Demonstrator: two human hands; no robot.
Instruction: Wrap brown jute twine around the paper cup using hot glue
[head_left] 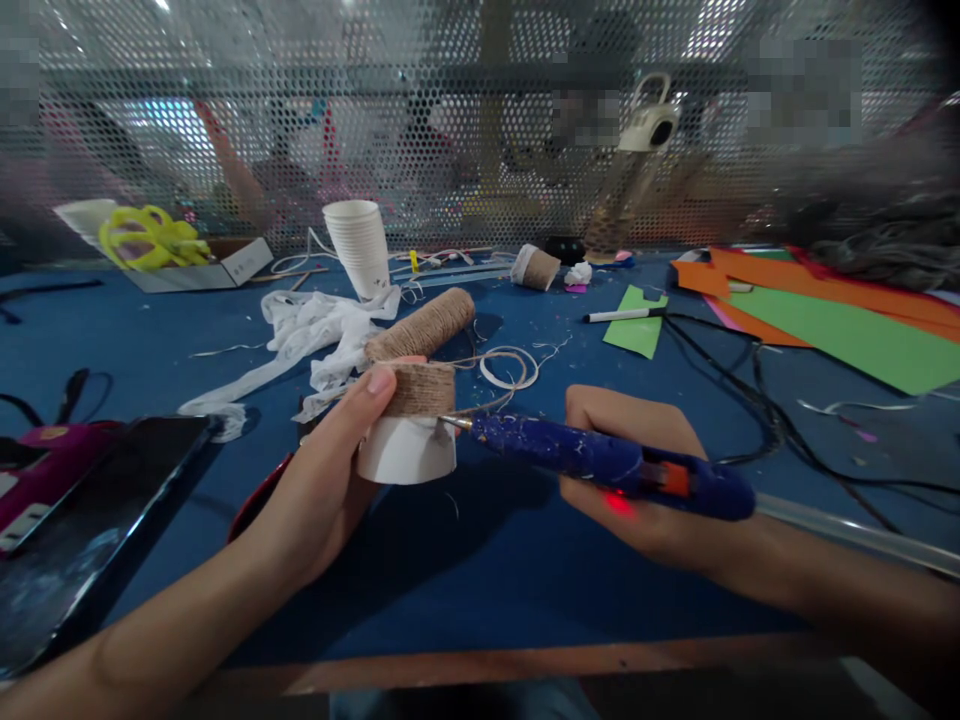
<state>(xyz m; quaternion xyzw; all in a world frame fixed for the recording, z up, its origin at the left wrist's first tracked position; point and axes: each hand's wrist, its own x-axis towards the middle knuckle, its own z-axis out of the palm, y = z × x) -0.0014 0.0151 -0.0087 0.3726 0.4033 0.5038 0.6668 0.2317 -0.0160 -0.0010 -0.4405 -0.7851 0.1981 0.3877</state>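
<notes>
My left hand (330, 470) is closed around a white paper cup (409, 450) held upside down, its upper part wrapped in brown jute twine; my thumb presses on the twine. My right hand (637, 480) grips a blue hot glue gun (615, 465) whose metal tip touches the cup just below the twine wrap. A red light glows under the gun. A clear glue stick sticks out of its back toward the right. A spool of jute twine (421, 326) lies on the blue table just behind the cup, with a loose strand running to the cup.
A stack of white paper cups (361, 245), white lace ribbon (300, 340), a twine-wrapped cup (536, 268), a marker (622, 315) on green paper, orange and green sheets (832, 310), black cables (757, 400), yellow scissors (146, 238), a black tablet (90, 520). A perforated metal screen (480, 120) closes the back; people sit behind it.
</notes>
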